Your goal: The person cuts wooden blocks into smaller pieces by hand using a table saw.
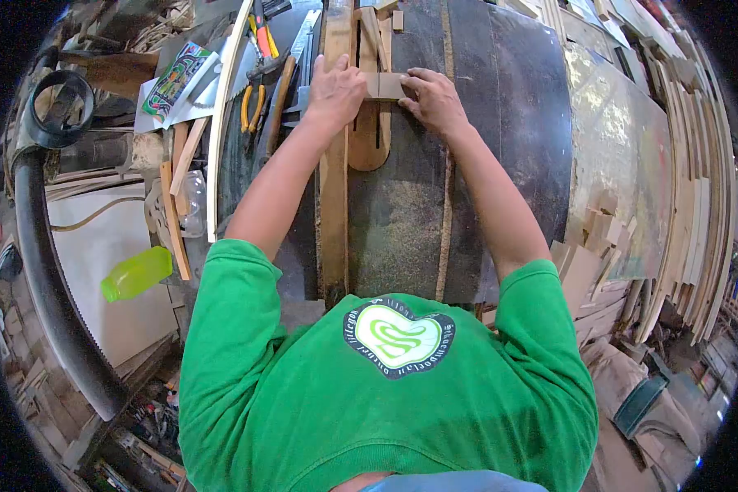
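Observation:
A short pale wooden board lies crosswise over the wooden insert of a dark saw table. A thin dark line crosses the board near its middle. My left hand is closed over the board's left end, beside the long wooden fence. At the other end, my right hand grips the board between thumb and fingers. Below the board, a narrow dark slot shows in the insert. Whether a blade stands in it, I cannot tell.
Left of the fence lie orange-handled pliers, other hand tools and a long pale strip. A green bottle and a black curved pipe are farther left. Offcuts and stacked wooden strips stand at the right.

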`<state>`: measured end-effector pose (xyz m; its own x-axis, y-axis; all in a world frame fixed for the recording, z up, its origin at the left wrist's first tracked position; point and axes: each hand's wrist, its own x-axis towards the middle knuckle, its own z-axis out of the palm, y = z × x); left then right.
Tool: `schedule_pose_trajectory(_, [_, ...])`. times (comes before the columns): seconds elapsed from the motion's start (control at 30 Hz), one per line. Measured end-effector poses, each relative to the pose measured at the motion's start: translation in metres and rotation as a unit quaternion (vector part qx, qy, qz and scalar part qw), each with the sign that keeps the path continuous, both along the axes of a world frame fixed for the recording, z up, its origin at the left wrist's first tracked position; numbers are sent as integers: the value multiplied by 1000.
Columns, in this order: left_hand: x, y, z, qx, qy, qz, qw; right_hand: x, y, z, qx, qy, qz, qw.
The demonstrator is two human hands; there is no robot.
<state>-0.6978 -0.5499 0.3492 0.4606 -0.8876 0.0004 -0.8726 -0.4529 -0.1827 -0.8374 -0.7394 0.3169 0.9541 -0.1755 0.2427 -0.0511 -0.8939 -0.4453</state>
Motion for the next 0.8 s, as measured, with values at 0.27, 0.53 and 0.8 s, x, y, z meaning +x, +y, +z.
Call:
schedule_pose_trajectory(0.27, [-7,8,2,-3,39,1,999,-26,-13,-2,13,21,23,999])
schedule_pose_trajectory(0.53, [-113,85,17,-23,62,-22,998,-103,-6,10,26,22,-26,999])
schedule_pose_trajectory(0.8, [-175,135,23,-91,118,-10,989,-113,57,6,154,26,65,986])
